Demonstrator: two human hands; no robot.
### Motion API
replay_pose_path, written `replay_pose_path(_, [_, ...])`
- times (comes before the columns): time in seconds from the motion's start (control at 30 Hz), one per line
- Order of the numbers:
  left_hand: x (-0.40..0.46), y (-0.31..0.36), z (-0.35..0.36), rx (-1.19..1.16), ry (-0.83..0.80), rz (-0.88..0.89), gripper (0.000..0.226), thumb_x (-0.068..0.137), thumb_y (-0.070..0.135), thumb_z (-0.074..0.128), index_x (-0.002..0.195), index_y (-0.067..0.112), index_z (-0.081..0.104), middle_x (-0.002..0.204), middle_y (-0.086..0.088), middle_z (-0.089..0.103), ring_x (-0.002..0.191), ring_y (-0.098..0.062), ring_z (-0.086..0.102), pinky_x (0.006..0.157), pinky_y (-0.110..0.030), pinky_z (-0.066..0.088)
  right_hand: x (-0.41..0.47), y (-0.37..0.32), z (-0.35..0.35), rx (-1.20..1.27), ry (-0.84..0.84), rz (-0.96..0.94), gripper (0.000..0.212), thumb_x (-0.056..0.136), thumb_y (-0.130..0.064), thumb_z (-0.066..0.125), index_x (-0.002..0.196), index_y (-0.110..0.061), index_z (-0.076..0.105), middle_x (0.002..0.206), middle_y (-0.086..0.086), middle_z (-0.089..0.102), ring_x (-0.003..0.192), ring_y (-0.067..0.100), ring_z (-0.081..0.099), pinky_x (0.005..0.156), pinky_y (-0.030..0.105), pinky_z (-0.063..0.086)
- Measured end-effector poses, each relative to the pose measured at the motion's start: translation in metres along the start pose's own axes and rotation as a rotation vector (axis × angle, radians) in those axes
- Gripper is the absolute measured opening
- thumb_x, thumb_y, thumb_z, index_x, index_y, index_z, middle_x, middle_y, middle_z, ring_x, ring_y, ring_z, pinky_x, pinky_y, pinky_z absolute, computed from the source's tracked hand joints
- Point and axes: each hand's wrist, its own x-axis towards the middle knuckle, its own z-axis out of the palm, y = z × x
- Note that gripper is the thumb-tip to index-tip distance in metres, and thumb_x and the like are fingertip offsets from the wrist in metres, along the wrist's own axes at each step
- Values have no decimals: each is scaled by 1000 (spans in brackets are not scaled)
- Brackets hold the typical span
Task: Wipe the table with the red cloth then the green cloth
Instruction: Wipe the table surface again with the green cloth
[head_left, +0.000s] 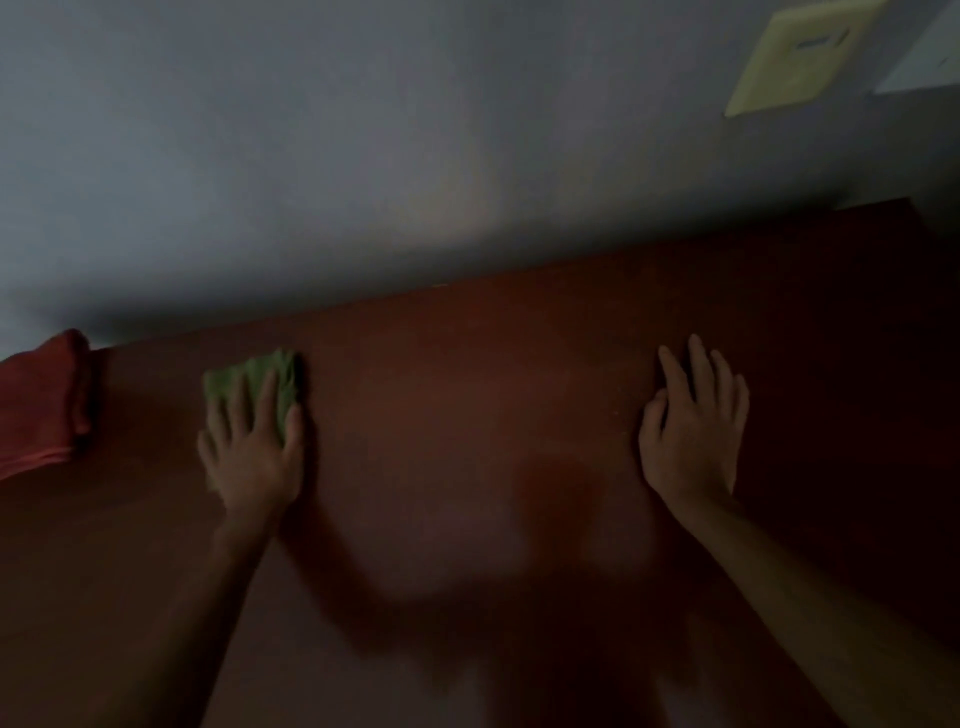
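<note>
From where I sit, the biggest worry is the table (467, 415) itself: it is broad, dark and dimly lit, so I judge patches could be skipped without my noticing, most of all along the far edge against the wall (363, 156). Next comes the red cloth (41, 400), folded at the left end and partly out of view; a wide leftward stroke could shove it, perhaps off the end (I cannot see how much table lies under it). Then the green cloth (254, 379), small and bunched, which may roll or slip out from under a flat palm. It lies beneath my left hand (249, 452), poking out past the fingertips toward the wall; that hand presses down with fingers spread, not curled round it. My right hand (691, 426) rests flat and empty, well apart on the bare surface.
</note>
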Motion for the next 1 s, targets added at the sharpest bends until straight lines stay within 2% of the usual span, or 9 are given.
replay_pose_path(0.2, [-138,62,24,0,-10,-224,64,92,49,30,145,16,45,151,-20,38,137,-47,32,105,-65,26,0,3,-3,91,15,-14,55,90,-25,29,141,-16,46,154,11,37,142,32,32,119,49,17])
replay_pose_path(0.33, [-180,171,39,-1,-34,-152,65,89,49,37,143,15,48,151,-22,38,138,-48,31,106,-71,20,0,6,-3,549,129,-41,46,91,-9,38,135,-6,52,146,11,48,137,24,42,118,45,25])
replay_pose_path(0.43, [-186,254,45,-41,-49,-48,64,90,50,39,144,16,47,152,-23,36,140,-49,28,107,-73,15,8,22,-21,865,133,7,46,91,3,40,136,1,48,147,15,44,138,20,38,118,32,26])
replay_pose_path(0.5, [-177,310,50,-99,-47,-35,63,92,50,38,144,16,46,153,-24,34,140,-49,27,108,-73,14,14,51,-36,839,164,7,48,90,7,41,137,1,46,148,15,43,139,20,38,117,29,26])
replay_pose_path(0.6, [-162,390,53,-198,-100,-12,64,93,51,31,145,16,46,152,-25,34,141,-49,26,110,-72,9,13,115,-49,576,218,29,54,89,-2,43,142,-6,43,151,11,40,141,23,35,118,39,26])
replay_pose_path(0.7, [-159,442,44,-189,-190,218,66,97,57,23,151,21,34,159,-20,21,147,-44,10,112,-67,-5,4,156,-56,329,87,125,55,92,-17,38,146,-12,36,156,12,32,144,28,27,118,49,23])
replay_pose_path(0.77, [-142,439,39,-194,-307,343,60,101,56,22,154,30,22,164,-9,6,150,-34,-3,114,-60,-10,8,174,-57,150,-31,70,55,94,-25,33,148,-15,34,158,12,27,145,30,23,119,49,20])
replay_pose_path(0.83, [-109,401,36,-147,-267,367,55,102,52,26,154,36,19,165,-2,5,151,-29,-3,117,-57,-7,15,188,-60,72,-86,4,55,96,-30,29,149,-16,34,159,11,26,146,30,22,120,46,17])
replay_pose_path(1.0, [-45,230,28,-20,-110,98,53,103,45,31,154,31,23,163,-7,15,150,-32,8,117,-57,11,23,198,-58,84,-46,37,52,96,-27,29,145,-14,40,157,10,31,145,29,25,120,45,19])
